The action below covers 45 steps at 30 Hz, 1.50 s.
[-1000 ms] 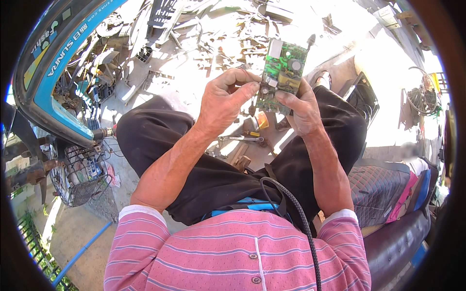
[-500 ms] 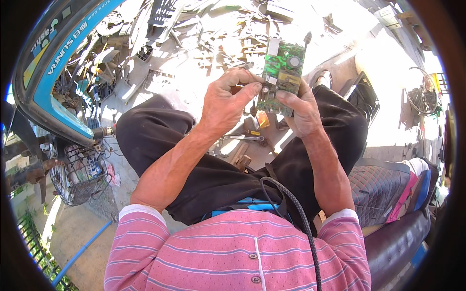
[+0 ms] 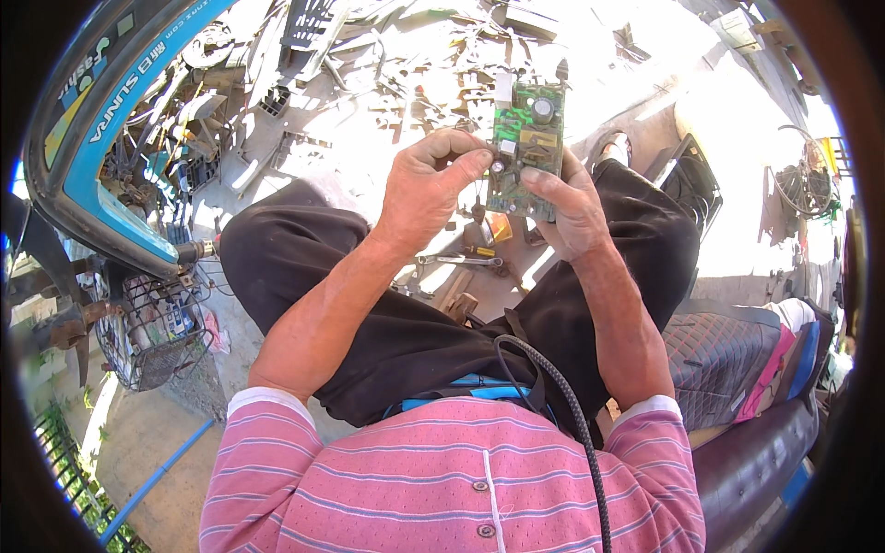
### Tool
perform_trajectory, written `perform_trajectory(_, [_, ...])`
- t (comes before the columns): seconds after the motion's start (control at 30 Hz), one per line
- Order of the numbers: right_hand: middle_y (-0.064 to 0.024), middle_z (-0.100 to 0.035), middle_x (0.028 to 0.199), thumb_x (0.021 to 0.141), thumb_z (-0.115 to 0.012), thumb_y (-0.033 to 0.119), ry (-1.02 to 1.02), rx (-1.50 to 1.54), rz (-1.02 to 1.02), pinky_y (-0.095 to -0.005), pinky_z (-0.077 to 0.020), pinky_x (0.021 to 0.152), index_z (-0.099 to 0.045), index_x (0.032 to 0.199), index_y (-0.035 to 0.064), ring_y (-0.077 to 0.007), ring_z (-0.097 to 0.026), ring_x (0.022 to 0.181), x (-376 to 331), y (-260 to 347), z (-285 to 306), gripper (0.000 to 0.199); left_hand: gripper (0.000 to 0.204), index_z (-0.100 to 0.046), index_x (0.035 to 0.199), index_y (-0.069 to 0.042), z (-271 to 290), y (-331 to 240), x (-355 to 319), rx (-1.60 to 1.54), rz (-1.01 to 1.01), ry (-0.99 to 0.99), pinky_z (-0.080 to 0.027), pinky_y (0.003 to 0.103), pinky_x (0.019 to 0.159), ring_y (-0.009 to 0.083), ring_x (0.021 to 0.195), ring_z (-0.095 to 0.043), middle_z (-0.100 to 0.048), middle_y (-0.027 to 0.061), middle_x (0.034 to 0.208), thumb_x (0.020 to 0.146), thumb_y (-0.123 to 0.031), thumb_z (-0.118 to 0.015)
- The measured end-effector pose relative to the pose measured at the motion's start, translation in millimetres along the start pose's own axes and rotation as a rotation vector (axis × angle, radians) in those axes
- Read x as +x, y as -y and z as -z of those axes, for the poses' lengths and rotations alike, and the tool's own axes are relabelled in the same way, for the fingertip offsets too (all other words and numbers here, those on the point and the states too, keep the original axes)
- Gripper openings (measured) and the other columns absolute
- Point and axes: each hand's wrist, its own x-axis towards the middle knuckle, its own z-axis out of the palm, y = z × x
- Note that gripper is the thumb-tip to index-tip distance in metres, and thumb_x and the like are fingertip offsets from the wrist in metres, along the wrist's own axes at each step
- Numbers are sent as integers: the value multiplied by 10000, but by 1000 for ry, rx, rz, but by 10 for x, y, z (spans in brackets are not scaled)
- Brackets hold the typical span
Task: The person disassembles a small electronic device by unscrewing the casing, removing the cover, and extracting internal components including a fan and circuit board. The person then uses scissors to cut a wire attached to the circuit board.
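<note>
A green circuit board is held up between my knees, its component side facing me. It carries a round grey capacitor, a yellow-wrapped transformer and small white parts. My right hand grips its lower right side, thumb across the face and fingers behind. At the left edge, beside a small white part, the thumb and forefinger of my left hand are pinched together; whether they also hold a wire or component there cannot be made out.
Metal scraps and tools litter the sunlit ground ahead; a wrench lies between my legs. At left stand a blue-and-black vehicle panel and a wire basket. A quilted grey pad lies on a dark seat at right.
The circuit board has swung slightly to the left and stands more upright. My left pinch stays at its left edge, and my right hand keeps its grip.
</note>
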Motion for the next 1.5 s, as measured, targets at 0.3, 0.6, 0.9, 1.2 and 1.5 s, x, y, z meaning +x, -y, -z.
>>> perform_trajectory(0.3, [-122, -660, 1171, 910, -628, 59, -41, -18, -29, -338, -565, 908, -526, 1333, -47, -178, -668, 1029, -4, 18, 0, 449, 204, -717, 1027, -3, 7, -99, -5, 297, 144, -69, -484, 257, 743, 100, 844, -595, -686, 39, 942, 946, -189, -708])
perform_trajectory(0.6, [-52, -663, 1063, 961, -629, 195, -106, -37, -64, -217, -465, 623, -556, 1302, -12, -74, -624, 843, 0, 37, 0, 405, 600, -616, 1317, -81, -14, -88, -47, 568, -340, 214, -473, 407, 1036, 294, 1318, -499, -578, 145, 1327, 807, -302, -843])
perform_trajectory(0.9, [-132, -687, 1189, 973, -660, 221, -102, 30, -85, -189, -380, 506, -578, 1244, 7, -102, -680, 799, 1, 38, 38, 355, 377, -591, 1297, -47, -54, 135, 5, 289, -170, 84, -534, 322, 840, 206, 1043, -659, -677, 102, 1105, 974, -223, -677])
perform_trajectory(1.2, [-45, -698, 901, 892, -762, 225, -227, -395, 112, -198, -446, 573, -675, 1083, 18, -77, -618, 716, -22, 191, 38, 295, 370, -551, 1312, -13, 36, -43, 102, -197, 240, 90, -575, 357, 800, 273, 945, -723, -693, 146, 1149, 1063, -281, -500])
perform_trajectory(1.5, [17, -603, 722, 845, -777, 314, -180, -1130, 261, -253, -446, 612, -722, 949, 18, -64, -519, 657, -59, 493, 138, 318, 415, -575, 1280, -54, 186, -277, 18, 125, 331, 276, -409, 212, 527, 153, 756, -728, -737, 67, 994, 1052, -388, -486])
